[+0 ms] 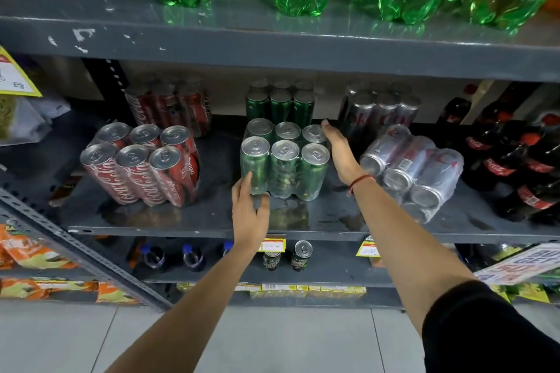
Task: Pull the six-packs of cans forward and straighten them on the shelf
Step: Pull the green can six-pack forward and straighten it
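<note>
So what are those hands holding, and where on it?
The front green six-pack: left hand at its lower left front corner, right hand flat along its right side. Pressed between open hands, not gripped.

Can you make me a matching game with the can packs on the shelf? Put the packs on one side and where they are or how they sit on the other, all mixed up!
Packs:
1. red six-pack
2. green six-pack
3. silver six-pack

States:
A. lying on its side
B. between the left hand and right hand
C. standing upright, farthest left

Pairs: 1-C, 2-B, 3-A
</note>
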